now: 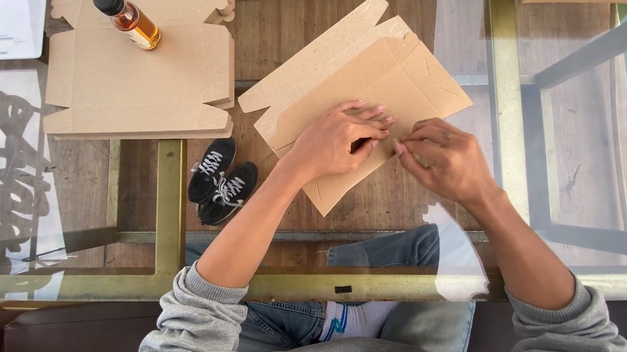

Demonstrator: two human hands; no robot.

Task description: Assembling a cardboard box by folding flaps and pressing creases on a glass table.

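While the left hand (340,139) presses flat on a cardboard box blank (366,91), fingers spread over its near edge, the right hand (448,161) pinches that same edge just beside it. This blank lies unfolded on the glass table (552,5). Far left sits a stack of blanks (138,85) with a small bottle (127,18) on top, a white scale (2,29) beyond. Black sneakers (220,181) show under the glass.
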